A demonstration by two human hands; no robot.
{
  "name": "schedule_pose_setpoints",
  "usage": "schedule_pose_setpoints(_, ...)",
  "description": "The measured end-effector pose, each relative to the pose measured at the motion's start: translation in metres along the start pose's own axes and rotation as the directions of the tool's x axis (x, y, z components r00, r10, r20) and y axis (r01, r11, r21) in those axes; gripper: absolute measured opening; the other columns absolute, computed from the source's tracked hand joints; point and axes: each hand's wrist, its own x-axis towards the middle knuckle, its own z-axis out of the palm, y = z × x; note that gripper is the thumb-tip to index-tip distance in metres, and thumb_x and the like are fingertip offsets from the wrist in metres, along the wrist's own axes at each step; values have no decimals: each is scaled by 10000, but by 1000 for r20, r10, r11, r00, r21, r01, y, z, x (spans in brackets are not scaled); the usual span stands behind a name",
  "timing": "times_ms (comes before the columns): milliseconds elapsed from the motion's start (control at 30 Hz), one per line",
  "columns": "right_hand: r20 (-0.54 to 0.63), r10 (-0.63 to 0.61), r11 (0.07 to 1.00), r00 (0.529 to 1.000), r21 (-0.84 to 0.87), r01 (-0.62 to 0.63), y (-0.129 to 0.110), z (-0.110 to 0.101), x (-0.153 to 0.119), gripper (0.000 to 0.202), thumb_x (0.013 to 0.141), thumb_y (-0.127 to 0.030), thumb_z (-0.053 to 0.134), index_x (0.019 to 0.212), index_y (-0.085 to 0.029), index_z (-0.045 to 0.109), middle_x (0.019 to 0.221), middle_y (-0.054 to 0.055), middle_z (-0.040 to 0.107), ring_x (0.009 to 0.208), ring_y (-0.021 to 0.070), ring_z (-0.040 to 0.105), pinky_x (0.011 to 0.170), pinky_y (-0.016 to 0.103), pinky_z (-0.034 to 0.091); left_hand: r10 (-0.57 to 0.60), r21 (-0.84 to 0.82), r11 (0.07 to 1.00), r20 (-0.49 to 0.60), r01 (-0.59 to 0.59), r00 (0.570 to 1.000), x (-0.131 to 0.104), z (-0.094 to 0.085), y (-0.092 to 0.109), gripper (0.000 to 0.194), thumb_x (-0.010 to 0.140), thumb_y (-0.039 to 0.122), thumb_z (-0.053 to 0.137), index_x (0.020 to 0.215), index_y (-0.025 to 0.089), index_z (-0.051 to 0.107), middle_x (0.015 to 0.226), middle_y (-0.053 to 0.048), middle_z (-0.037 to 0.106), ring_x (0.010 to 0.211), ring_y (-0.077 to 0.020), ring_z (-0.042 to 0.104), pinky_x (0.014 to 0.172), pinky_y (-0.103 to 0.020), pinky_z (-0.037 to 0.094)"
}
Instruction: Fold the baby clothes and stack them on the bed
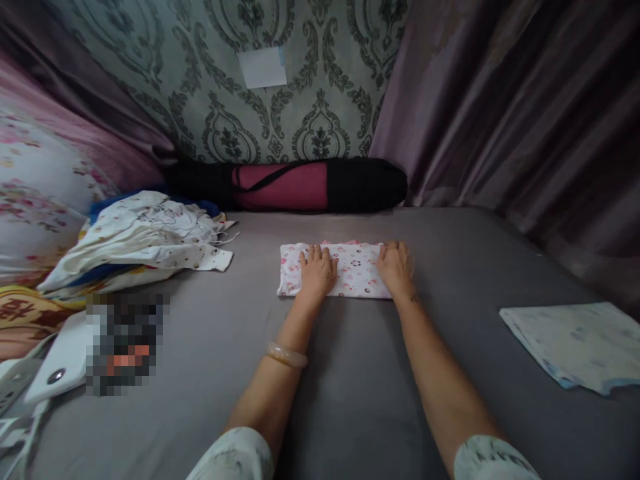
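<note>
A folded white cloth (356, 270) with a small pink and red print lies in a flat rectangle on the grey sheet in front of me. My left hand (318, 270) rests palm down on its left half, fingers stretched and spread. At the right end of the cloth is my right hand (395, 267), its fingers bent over the edge and closed on it. The fingertips there are partly blurred. A bit of pink fabric shows behind the far edge. Whether the cloth is a garment I cannot tell.
To the left, rumpled white printed clothes (165, 230) lie in a heap. Nearer me are a white device (65, 357) with a cable and a pixelated patch. A folded pale cloth (575, 340) lies at right. Along the wall stretches a black and red bag (290, 187).
</note>
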Motion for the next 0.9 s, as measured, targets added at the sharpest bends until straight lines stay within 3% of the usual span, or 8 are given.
schedule_pose_setpoints(67, 17, -208, 978, 978, 6, 208, -17, 5, -9, 403, 989, -249, 299, 1277, -94, 533, 1345, 212, 519, 1288, 302, 447, 1058, 451, 323, 19, 1, 1000, -31, -19, 999, -4, -4, 6, 510, 968, 332, 288, 1384, 83, 447, 1499, -193, 381, 1428, -328, 263, 1160, -543, 149)
schedule_pose_setpoints(133, 94, -387, 922, 917, 20, 387, -33, 13, -19, 442, 988, -245, 281, 1359, -121, 487, 1455, 157, 445, 1383, 288, 326, 1132, 495, 200, 17, -3, 1000, -31, -17, 999, -7, -6, 9, 505, 964, 299, 287, 1386, 72, 445, 1498, -191, 383, 1430, -326, 257, 1166, -538, 139)
schedule_pose_setpoints(233, 191, -499, 863, 846, 12, 506, -46, 26, -32, 477, 987, -292, 286, 1425, -185, 443, 1539, 78, 344, 1451, 276, 171, 1158, 550, 52, 4, 4, 1000, 0, -4, 1000, -10, -3, 6, 515, 960, 276, 291, 1401, 48, 427, 1499, -205, 375, 1437, -326, 242, 1172, -527, 134)
schedule_pose_setpoints(300, 226, -509, 852, 831, -9, 524, -47, 30, -37, 492, 986, -307, 274, 1443, -208, 430, 1551, 58, 322, 1458, 278, 140, 1155, 565, 30, 2, 31, 1000, 1, -2, 1000, -10, 2, 2, 521, 960, 281, 292, 1409, 48, 420, 1500, -201, 376, 1436, -322, 245, 1173, -518, 141)
schedule_pose_setpoints(567, 214, -488, 850, 846, -104, 517, -39, 43, -38, 515, 984, -329, 241, 1476, -267, 382, 1567, 16, 288, 1442, 302, 185, 1142, 577, 90, 3, 156, 988, -52, 5, 999, -12, 21, -7, 553, 986, 389, 207, 1465, 171, 376, 1533, -116, 351, 1429, -301, 270, 1167, -510, 157)
schedule_pose_setpoints(733, 237, -471, 855, 850, -112, 506, -41, 43, -37, 520, 986, -332, 224, 1481, -274, 371, 1564, 11, 294, 1434, 301, 210, 1140, 568, 110, -2, 164, 986, -40, 8, 999, -10, 17, -9, 554, 984, 404, 206, 1465, 189, 381, 1527, -108, 366, 1417, -305, 294, 1158, -518, 182)
schedule_pose_setpoints(900, 195, -466, 864, 863, -112, 491, -39, 38, -32, 522, 992, -342, 211, 1483, -253, 364, 1568, 31, 282, 1445, 279, 188, 1141, 575, 84, 100, 152, 984, -69, -89, 993, -3, 11, -12, 534, 990, 394, 207, 1433, 190, 426, 1518, -97, 384, 1418, -299, 286, 1151, -546, 189)
